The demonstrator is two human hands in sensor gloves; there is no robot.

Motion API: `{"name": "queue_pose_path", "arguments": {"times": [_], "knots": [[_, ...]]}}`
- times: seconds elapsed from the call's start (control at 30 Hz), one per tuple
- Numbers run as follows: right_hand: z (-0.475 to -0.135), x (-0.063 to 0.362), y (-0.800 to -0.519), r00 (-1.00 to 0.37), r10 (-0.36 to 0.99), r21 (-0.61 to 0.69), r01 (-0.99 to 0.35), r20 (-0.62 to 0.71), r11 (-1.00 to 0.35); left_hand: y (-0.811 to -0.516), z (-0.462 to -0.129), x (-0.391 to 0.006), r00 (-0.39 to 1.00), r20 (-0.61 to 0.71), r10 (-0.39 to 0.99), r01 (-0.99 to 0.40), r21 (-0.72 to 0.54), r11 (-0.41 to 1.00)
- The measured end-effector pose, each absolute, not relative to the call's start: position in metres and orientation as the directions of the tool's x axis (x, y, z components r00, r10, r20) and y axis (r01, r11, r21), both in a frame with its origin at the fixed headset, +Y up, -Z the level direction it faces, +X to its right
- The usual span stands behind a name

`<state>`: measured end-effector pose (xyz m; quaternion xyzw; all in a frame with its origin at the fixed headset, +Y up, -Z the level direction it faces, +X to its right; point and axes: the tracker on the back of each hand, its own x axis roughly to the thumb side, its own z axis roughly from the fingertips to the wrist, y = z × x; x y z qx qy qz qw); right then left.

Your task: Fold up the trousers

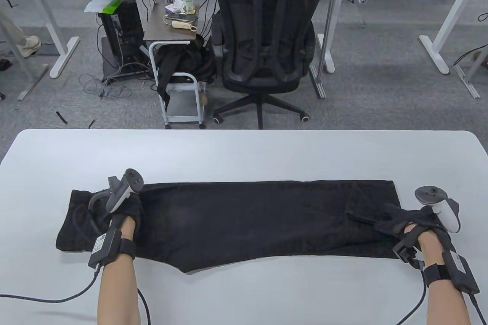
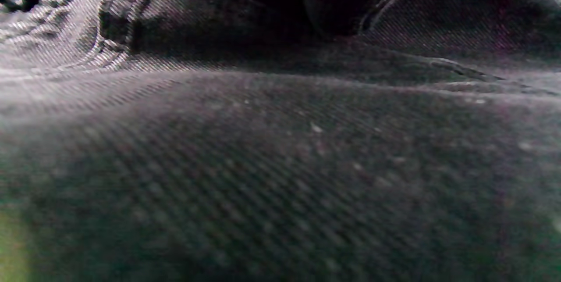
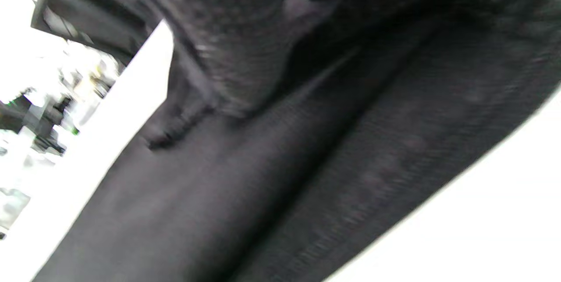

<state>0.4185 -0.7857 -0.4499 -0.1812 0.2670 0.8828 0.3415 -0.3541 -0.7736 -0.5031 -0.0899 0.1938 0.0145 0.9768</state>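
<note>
The black trousers (image 1: 236, 222) lie flat on the tabletop (image 1: 244, 149), legs stacked, waist at 9 o'clock. The left hand (image 1: 122, 210) rests there; its fingers' state I cannot tell. The right hand (image 1: 410, 226) pinches the raised hem at 3 o'clock. The soft, heavy denim will drape, so the hem corners seem the best hold.

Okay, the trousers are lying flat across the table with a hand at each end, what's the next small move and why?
Probably lift the leg end with the right hand and carry it toward the left hand at the waist. The trousers already lie legs together in one long strip on the table, the hem fabric looks bunched up at the right hand, and the left hand rests on the waist end.
</note>
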Motion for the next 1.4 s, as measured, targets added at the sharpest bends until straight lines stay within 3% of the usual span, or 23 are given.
{"name": "queue_pose_path", "arguments": {"times": [0.07,0.13,0.27,0.37,0.43,0.57,0.7,0.87,0.97,1.03,1.13,1.23,1.27,1.33,1.4], "knots": [[-0.451,0.410,-0.788,-0.785,0.358,0.349,-0.565,-0.505,-0.747,-0.775,-0.504,-0.354,0.925,-0.380,-0.010,-0.059,-0.169,0.984],[-0.452,0.406,-0.783,-0.785,0.414,0.195,-0.545,-0.462,-0.816,-0.774,-0.504,-0.356,0.923,-0.384,-0.002,-0.067,-0.165,0.984],[-0.446,0.422,-0.754,-0.650,0.636,0.042,-0.712,-0.416,-0.701,-0.762,-0.502,-0.370,0.916,-0.392,0.083,-0.131,-0.096,0.987],[-0.436,0.450,-0.729,-0.412,0.827,-0.110,-0.869,-0.382,-0.483,-0.751,-0.501,-0.378,0.907,-0.394,0.146,-0.166,-0.018,0.986],[-0.430,0.462,-0.723,-0.390,0.811,-0.182,-0.845,-0.436,-0.503,-0.748,-0.503,-0.379,0.910,-0.389,0.142,-0.155,-0.002,0.988],[-0.427,0.462,-0.751,-0.424,0.718,-0.257,-0.732,-0.552,-0.631,-0.755,-0.508,-0.374,0.914,-0.397,0.086,-0.104,-0.024,0.994],[-0.427,0.455,-0.781,-0.498,0.610,-0.122,-0.705,-0.616,-0.699,-0.764,-0.509,-0.374,0.917,-0.396,0.051,-0.083,-0.064,0.995],[-0.430,0.430,-0.784,-0.641,0.512,0.014,-0.632,-0.572,-0.775,-0.769,-0.510,-0.377,0.913,-0.407,0.028,-0.082,-0.116,0.990],[-0.433,0.402,-0.783,-0.760,0.373,0.129,-0.509,-0.532,-0.851,-0.771,-0.511,-0.377,0.914,-0.405,0.004,-0.065,-0.139,0.988],[-0.436,0.379,-0.788,-0.820,0.348,0.241,-0.489,-0.455,-0.838,-0.770,-0.511,-0.378,0.914,-0.405,-0.017,-0.048,-0.150,0.988],[-0.436,0.359,-0.799,-0.825,0.360,0.298,-0.510,-0.436,-0.807,-0.769,-0.512,-0.379,0.911,-0.403,-0.085,-0.001,-0.210,0.978],[-0.437,0.361,-0.823,-0.855,0.209,0.444,-0.438,-0.475,-0.782,-0.749,-0.512,-0.379,0.920,-0.372,-0.124,0.044,-0.215,0.976],[-0.437,0.366,-0.825,-0.857,0.189,0.445,-0.423,-0.479,-0.789,-0.740,-0.512,-0.380,0.924,-0.361,-0.125,0.052,-0.204,0.978],[-0.440,0.376,-0.825,-0.815,0.275,0.373,-0.498,-0.511,-0.783,-0.710,-0.509,-0.381,0.944,-0.325,-0.062,0.046,-0.058,0.997],[-0.442,0.381,-0.825,-0.822,0.225,0.382,-0.462,-0.523,-0.801,-0.701,-0.506,-0.381,0.953,-0.299,0.052,-0.030,0.075,0.997]]}}
